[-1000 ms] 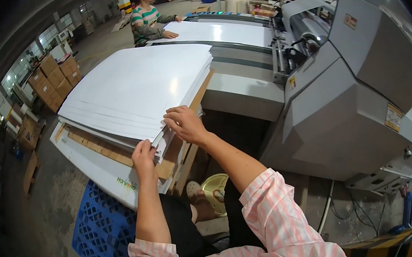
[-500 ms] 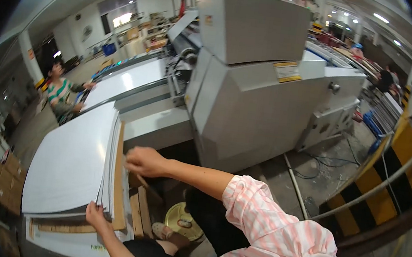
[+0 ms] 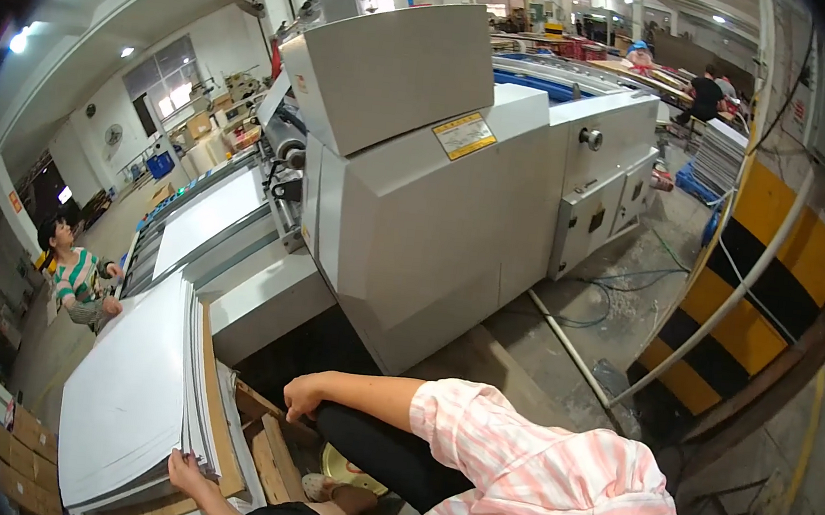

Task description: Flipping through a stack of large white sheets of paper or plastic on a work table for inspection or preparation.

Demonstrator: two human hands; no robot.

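The bare right hand (image 3: 305,395) had been withdrawn from the stack of large, smooth white sheets (image 3: 122,388) and lowered beside the black-trousered knee (image 3: 383,445), its fingers curled together; the sheets were apparently left to the bare left hand (image 3: 190,477), its fingers clamped on their near right corner. The stack was carried on a flat brown board (image 3: 217,391), whose right edge was left showing; its layers were unevenly parted.
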